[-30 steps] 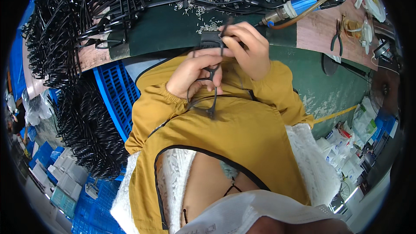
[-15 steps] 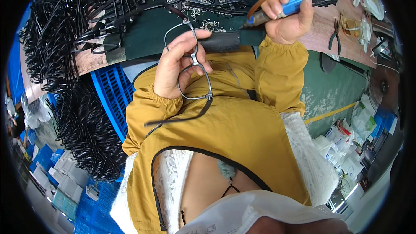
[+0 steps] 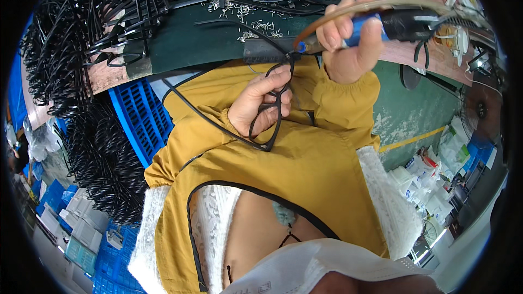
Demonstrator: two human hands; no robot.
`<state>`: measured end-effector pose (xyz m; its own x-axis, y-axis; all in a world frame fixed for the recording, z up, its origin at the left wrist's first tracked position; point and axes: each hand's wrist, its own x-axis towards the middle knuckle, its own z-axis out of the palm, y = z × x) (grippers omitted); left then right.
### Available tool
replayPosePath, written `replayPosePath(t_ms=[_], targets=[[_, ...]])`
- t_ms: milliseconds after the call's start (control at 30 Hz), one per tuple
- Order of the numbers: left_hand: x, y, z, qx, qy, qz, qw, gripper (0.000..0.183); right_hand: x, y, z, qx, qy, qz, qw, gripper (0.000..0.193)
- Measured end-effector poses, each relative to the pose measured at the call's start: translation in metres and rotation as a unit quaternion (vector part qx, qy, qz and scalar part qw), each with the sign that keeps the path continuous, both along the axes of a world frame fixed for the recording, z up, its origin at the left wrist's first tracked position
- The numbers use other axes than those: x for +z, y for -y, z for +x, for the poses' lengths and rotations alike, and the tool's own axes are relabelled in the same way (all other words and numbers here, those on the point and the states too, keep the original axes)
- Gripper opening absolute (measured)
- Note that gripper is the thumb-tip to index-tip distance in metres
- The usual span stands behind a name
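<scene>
My left hand is closed around the front of a dark eyeglasses frame, its two temples spread out, one toward the table and one across my sleeve. In my right hand is a blue and black electric screwdriver with a brownish tube arched over it. The screwdriver's tip end is at the frame's upper hinge; whether it touches a screw is too small to tell. Beside that hinge, a dark block lies on the table's front edge. Small silvery screw-like pieces are scattered on the dark green mat.
Black eyeglasses frames are heaped along the table's left and back. Below them hang more black frames, next to a blue plastic basket. Pliers lie on the right. A fan and white bags are farther right.
My left hand has moved right and down, turning the eyeglasses. My right hand has lowered the screwdriver down and left, bringing its tip to the frame's hinge.
</scene>
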<state>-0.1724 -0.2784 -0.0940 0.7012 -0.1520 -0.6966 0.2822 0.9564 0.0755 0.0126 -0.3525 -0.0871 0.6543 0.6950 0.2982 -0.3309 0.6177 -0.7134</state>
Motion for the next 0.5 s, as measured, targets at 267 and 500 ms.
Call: replayPosePath(t_ms=[267, 500], targets=[[-0.013, 0.001, -0.004, 0.000, 0.031, 0.002, 1.000, 0.030, 0.007, -0.003, -0.014, -0.034, -0.002, -0.022, 0.999, 0.026], [-0.023, -0.001, -0.002, -0.014, 0.088, -0.017, 0.996, 0.027, 0.006, -0.007, -0.015, 0.008, 0.022, -0.027, 0.999, 0.025]])
